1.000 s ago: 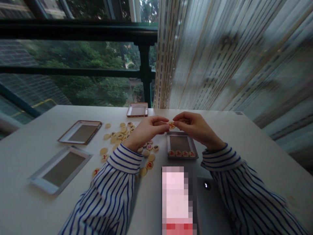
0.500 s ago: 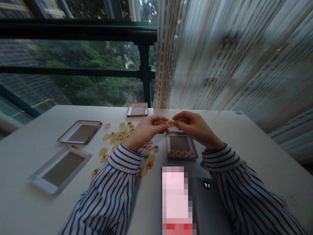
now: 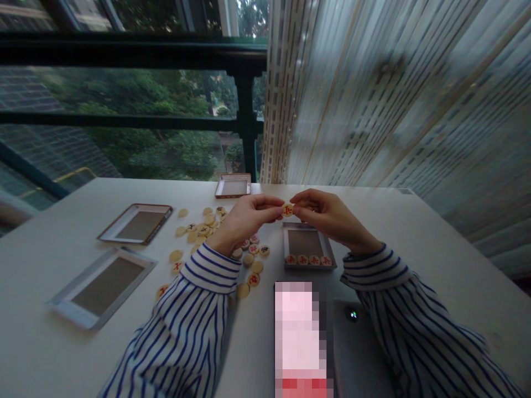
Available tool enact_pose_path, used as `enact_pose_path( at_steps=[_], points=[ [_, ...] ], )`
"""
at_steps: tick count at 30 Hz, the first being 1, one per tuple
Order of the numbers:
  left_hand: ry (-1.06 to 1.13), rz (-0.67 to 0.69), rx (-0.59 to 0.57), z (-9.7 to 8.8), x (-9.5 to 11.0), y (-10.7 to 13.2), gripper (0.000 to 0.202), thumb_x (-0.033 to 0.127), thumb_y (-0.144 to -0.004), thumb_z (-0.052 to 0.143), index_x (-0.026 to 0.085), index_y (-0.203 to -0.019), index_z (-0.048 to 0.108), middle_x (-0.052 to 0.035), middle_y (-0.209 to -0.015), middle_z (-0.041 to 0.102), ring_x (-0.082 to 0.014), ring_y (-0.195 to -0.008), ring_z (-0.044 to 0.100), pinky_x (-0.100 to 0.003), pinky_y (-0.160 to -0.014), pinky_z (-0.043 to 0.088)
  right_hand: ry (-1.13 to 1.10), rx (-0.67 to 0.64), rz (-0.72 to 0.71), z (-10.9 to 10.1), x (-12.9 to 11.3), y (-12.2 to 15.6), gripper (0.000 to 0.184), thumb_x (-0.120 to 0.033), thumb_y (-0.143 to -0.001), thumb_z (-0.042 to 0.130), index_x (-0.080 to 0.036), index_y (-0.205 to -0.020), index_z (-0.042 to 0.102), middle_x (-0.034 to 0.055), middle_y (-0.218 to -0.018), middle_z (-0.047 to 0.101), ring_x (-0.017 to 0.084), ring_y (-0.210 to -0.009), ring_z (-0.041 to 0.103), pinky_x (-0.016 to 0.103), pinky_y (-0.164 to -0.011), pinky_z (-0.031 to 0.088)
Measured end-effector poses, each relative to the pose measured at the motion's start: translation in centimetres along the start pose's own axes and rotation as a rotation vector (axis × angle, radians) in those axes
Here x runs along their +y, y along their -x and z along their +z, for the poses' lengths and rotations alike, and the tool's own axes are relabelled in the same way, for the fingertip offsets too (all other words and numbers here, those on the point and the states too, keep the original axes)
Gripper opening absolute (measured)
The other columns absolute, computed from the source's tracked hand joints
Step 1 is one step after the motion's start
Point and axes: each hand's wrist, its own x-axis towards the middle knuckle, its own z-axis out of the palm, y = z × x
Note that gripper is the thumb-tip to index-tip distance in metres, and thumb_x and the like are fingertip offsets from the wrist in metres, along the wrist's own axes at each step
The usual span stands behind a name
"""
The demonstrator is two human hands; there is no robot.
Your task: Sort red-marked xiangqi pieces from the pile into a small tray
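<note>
Between my fingertips is a round Chinese chess piece [image 3: 287, 210] with a red character facing me. My left hand [image 3: 253, 218] pinches its left edge, and my right hand [image 3: 326, 215] pinches its right edge. Both hands hold it above the far edge of a shallow grey box tray [image 3: 287, 243]. Several red-marked pieces [image 3: 314, 260] stand in a row along that tray's near side. Left of the tray, loose chess pieces [image 3: 203, 229] lie scattered, some face down, some with red or black characters. My left forearm hides part of them.
To the left lie a brown-rimmed box lid [image 3: 147, 241] and a pale shallow tray [image 3: 93, 326]. Another small brown-rimmed tray [image 3: 233, 196] sits at the table's back edge. A phone with a blurred screen [image 3: 296, 331] and a grey device [image 3: 360, 354] lie in front.
The held piece has been turned between my fingers, so its red character now reads upright. My hands have barely shifted otherwise.
</note>
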Motion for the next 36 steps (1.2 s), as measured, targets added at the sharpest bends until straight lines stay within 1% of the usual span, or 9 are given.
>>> enact_pose_path(
  at_steps=[6,11,14,18,20,25,30,33,36],
  points=[
    [0.02,-0.016,0.01,0.0,-0.1,-0.1,0.026,0.026,-0.067,0.07,0.013,-0.09,0.068,-0.005,-0.082,0.068,-0.0116,-0.072,0.06,-0.028,-0.073,0.046,-0.004,-0.004,-0.014,0.0,0.5,-0.1,0.022,-0.032,-0.074,0.063,-0.016,-0.089,0.06,0.0037,-0.078,0.065,0.013,-0.069,0.059,0.025,-0.058,0.046],
    [0.043,-0.034,0.012,0.2,-0.2,-0.1,0.026,0.026,-0.067,0.071,0.013,-0.088,0.067,-0.0034,-0.077,0.067,-0.0103,-0.068,0.059,-0.028,-0.07,0.046,0.02,-0.039,-0.008,0.0,0.3,0.0,0.022,-0.03,-0.076,0.06,-0.016,-0.093,0.059,0.0033,-0.076,0.065,0.012,-0.064,0.057,0.024,-0.055,0.043],
    [0.029,-0.032,0.027,0.2,-0.2,-0.2,0.024,0.026,-0.066,0.071,0.013,-0.086,0.067,-0.0026,-0.075,0.066,-0.0096,-0.066,0.059,-0.027,-0.068,0.046,0.166,-0.049,-0.054,-0.2,-0.1,0.2,0.022,-0.028,-0.077,0.058,-0.016,-0.095,0.061,0.0023,-0.076,0.064,0.01,-0.061,0.055,0.023,-0.052,0.041],
    [0.012,-0.042,0.032,0.3,-0.3,-0.2,0.023,0.026,-0.067,0.07,0.012,-0.085,0.067,-0.0036,-0.076,0.066,-0.0095,-0.066,0.058,-0.026,-0.067,0.046,0.417,-0.046,-0.175,-0.4,-0.3,0.3,0.023,-0.028,-0.077,0.058,-0.017,-0.096,0.062,0.0006,-0.075,0.064,0.01,-0.061,0.054,0.023,-0.055,0.039],
    [-0.006,-0.06,0.025,0.4,-0.4,-0.2,0.023,0.026,-0.068,0.069,0.011,-0.086,0.068,-0.0044,-0.077,0.066,-0.0096,-0.066,0.058,-0.026,-0.068,0.046,0.504,-0.053,-0.202,-0.5,-0.3,0.3,0.023,-0.029,-0.077,0.058,-0.017,-0.096,0.063,0.001,-0.076,0.064,0.01,-0.062,0.054,0.023,-0.056,0.039],
    [-0.048,-0.08,0.01,0.7,-0.7,-0.3,0.023,0.024,-0.07,0.067,0.011,-0.088,0.067,-0.0051,-0.075,0.067,-0.0108,-0.068,0.059,-0.027,-0.068,0.046,0.67,-0.083,-0.204,-0.6,-0.3,0.3,0.024,-0.032,-0.079,0.056,-0.018,-0.097,0.064,0.0019,-0.081,0.066,0.012,-0.066,0.056,0.024,-0.059,0.038],
    [-0.101,-0.092,-0.001,1.1,-0.9,-0.3,0.022,0.023,-0.071,0.065,0.01,-0.089,0.067,-0.0057,-0.077,0.067,-0.0109,-0.068,0.059,-0.026,-0.068,0.046,0.81,-0.156,-0.181,-0.7,-0.3,0.3,0.025,-0.032,-0.08,0.053,-0.021,-0.1,0.064,0.0015,-0.086,0.068,0.014,-0.073,0.058,0.025,-0.066,0.039],
    [-0.153,-0.126,0.003,1.5,-0.6,-0.1,0.019,0.021,-0.072,0.064,0.009,-0.087,0.067,-0.0053,-0.074,0.067,-0.0105,-0.067,0.059,-0.024,-0.066,0.046,0.902,-0.188,-0.168,-0.8,-0.4,0.3,0.026,-0.034,-0.081,0.052,-0.022,-0.101,0.064,0.0017,-0.086,0.068,0.015,-0.075,0.059,0.025,-0.066,0.039],
    [-0.26,-0.158,-0.011,1.7,-0.3,0.0,0.019,0.022,-0.074,0.061,0.01,-0.088,0.067,-0.0053,-0.073,0.068,-0.0111,-0.065,0.059,-0.023,-0.062,0.046,0.967,-0.238,-0.148,-0.8,-0.5,0.3,0.027,-0.036,-0.082,0.049,-0.022,-0.099,0.065,0.0025,-0.087,0.068,0.015,-0.075,0.06,0.025,-0.065,0.038]
  ],
)
